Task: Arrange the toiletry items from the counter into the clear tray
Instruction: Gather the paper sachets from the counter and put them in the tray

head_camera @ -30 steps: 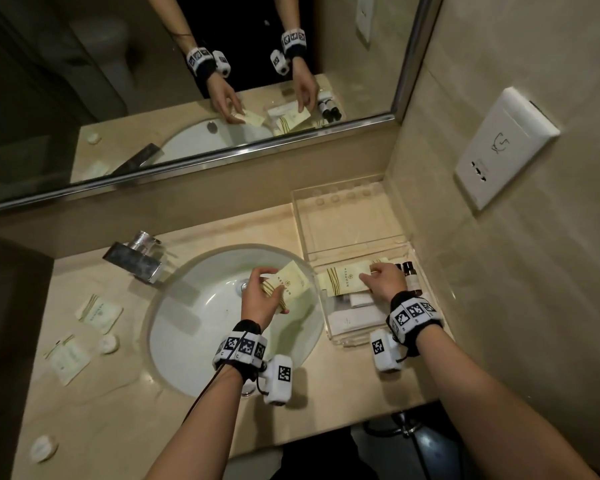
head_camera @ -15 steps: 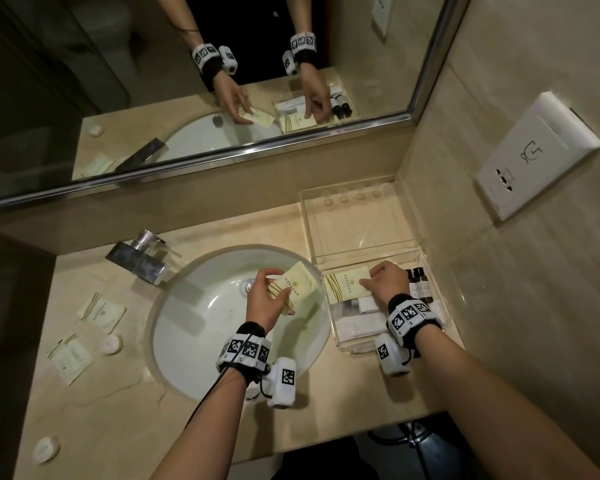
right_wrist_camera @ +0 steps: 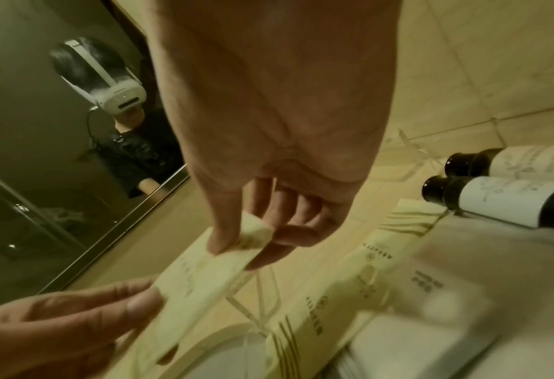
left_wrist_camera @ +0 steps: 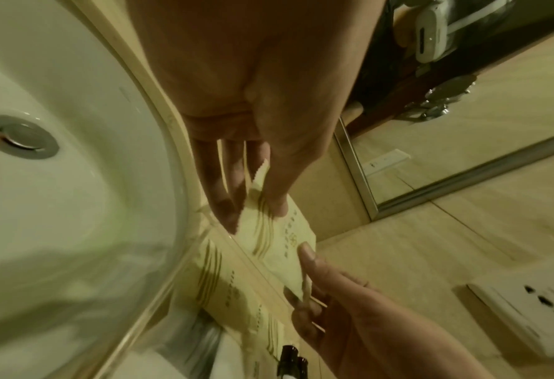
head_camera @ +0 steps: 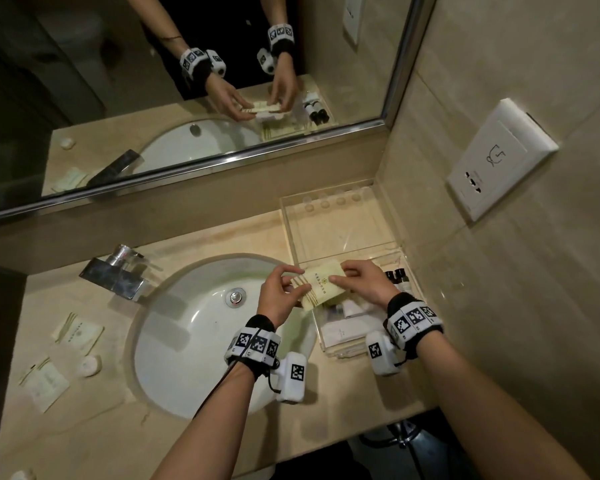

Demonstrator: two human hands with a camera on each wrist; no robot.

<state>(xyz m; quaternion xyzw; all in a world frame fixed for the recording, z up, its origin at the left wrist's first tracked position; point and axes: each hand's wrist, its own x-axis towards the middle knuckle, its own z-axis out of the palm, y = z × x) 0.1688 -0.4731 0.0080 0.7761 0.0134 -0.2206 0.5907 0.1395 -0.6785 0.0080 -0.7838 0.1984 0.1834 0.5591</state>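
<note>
Pinching the packet (head_camera: 321, 284) lengthwise, left hand (head_camera: 278, 296) and right hand (head_camera: 366, 284) grip opposite ends

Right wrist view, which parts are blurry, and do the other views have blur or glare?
Right wrist view: the white boxes bottom right are smeared, the two dark label-wrapped bottles fairly sharp. Left wrist view: the white oval sink basin smears toward the bottom. Head view: dim, wide-angle bending, soft glare on the basin and the clear plastic tray.

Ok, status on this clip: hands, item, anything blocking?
Left hand and right hand both pinch one packet, above tray edge. Nothing blocking.
</note>
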